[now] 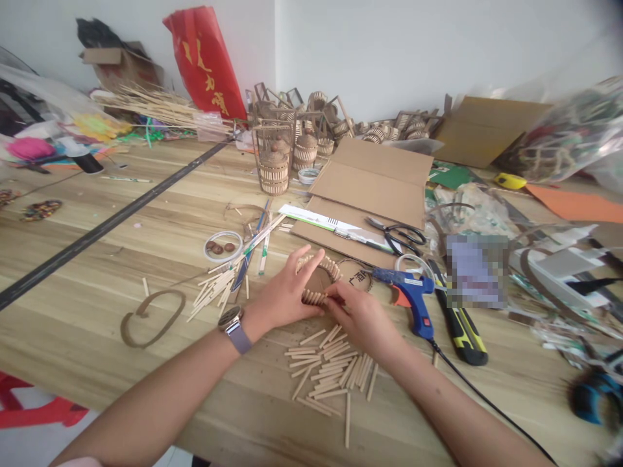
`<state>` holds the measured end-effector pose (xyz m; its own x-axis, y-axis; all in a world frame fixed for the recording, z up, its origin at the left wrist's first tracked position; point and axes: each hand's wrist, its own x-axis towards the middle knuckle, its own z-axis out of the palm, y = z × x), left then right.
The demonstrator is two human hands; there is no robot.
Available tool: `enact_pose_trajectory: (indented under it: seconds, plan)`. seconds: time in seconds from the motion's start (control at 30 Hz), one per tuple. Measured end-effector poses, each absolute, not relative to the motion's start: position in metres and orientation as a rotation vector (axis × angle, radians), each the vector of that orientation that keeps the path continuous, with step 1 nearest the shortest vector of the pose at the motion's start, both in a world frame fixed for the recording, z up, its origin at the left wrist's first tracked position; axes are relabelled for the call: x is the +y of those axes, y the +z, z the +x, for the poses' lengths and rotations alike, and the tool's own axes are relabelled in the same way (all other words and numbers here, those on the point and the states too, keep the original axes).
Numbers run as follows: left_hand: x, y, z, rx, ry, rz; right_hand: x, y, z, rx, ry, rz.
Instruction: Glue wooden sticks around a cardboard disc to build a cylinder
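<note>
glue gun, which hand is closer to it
Right. The right hand is just left of the glue gun, close to its handle but apart from it. The left hand is farther left, on the far side of the stick ring both hands hold.

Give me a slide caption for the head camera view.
Both hands, left and right, hold a small stick basket above loose wooden sticks, beside a blue glue gun.

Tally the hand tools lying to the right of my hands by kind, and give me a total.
Blue glue gun: 1
Black-handled scissors: 1
Yellow and black utility knife: 1
Total: 3
</note>
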<state>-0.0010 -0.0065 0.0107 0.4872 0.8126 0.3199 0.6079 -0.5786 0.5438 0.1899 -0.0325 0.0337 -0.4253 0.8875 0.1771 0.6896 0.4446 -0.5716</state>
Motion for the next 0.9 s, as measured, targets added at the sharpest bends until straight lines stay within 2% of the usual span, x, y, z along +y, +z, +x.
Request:
enact_pose_trajectory:
  seconds: [0.6,0.9]
  plan:
    - [-0.01,0.013,0.006,1.284,0.796,2.326,-0.033,0.033,0.19,-2.228,0.512,-1.369]
    - [-0.012,0.014,0.006,1.319,0.799,2.324,-0.041,0.084,0.225,-2.023,0.292,-1.496]
